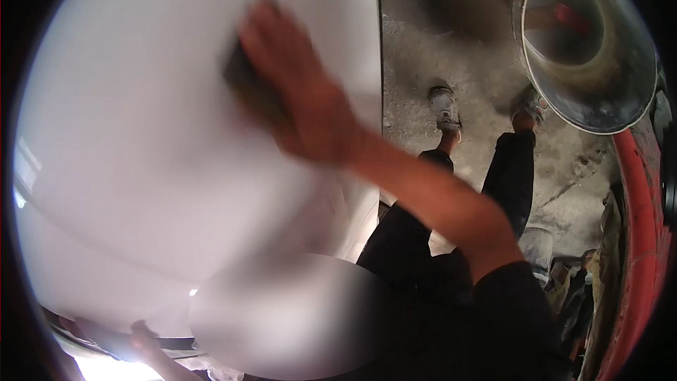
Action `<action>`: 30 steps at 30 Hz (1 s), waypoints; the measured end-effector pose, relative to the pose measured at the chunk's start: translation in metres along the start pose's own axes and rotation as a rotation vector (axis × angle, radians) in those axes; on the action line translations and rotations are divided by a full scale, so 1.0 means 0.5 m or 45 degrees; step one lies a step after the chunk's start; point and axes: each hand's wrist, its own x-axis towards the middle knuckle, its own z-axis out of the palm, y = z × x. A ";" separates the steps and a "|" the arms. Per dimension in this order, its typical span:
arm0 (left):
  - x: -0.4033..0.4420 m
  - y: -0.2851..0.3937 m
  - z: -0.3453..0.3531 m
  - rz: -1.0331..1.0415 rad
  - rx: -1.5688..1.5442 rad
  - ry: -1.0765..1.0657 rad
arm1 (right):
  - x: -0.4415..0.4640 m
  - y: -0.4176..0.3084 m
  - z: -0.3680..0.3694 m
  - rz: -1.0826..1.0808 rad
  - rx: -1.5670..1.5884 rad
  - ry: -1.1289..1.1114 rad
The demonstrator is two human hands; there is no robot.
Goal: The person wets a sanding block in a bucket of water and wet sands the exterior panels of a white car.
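My right hand (293, 85) reaches across from the lower right, blurred by motion. Its fingers are wrapped round a dark block (257, 88) with a yellowish lower edge, over a large smooth white panel (127, 113). Whether the block touches the panel is hard to tell because of the blur. I cannot identify my left hand. A small hand and forearm (149, 344) show at the bottom left edge, and whose they are is unclear.
Grey concrete floor (479, 77) lies right of the panel, under my shoes. A large round container (613, 92) stands at the upper right, a reddish shape inside. Below it curves a red edge (638, 226). A blurred pale rounded shape (282, 317) fills the bottom centre.
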 end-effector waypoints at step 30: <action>0.008 0.022 -0.001 0.005 -0.060 -0.014 | 0.203 0.096 -0.039 0.400 0.005 -0.127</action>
